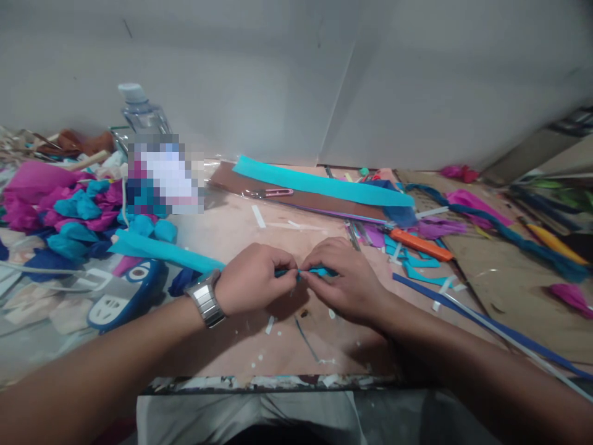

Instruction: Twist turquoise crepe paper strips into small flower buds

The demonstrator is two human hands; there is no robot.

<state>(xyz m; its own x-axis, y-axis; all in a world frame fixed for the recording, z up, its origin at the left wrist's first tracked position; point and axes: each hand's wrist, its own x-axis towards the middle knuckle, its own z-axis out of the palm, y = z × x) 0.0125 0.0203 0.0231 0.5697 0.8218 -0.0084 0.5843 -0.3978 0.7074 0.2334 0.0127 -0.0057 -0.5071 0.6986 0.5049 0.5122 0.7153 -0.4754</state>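
My left hand, with a metal watch on its wrist, pinches a small length of turquoise crepe paper above the table. My right hand grips the same piece close beside it, the fingertips of both hands almost meeting. Most of the paper is hidden by the fingers, and a darker blue bit shows within the left fingers. Just behind the left wrist lies a turquoise crepe strip; whether it joins the held piece I cannot tell.
Crumpled magenta and turquoise paper pieces, a blue and white object and a plastic bottle lie left. Behind are layered paper sheets with a pink cutter. An orange utility knife and blue strip lie right.
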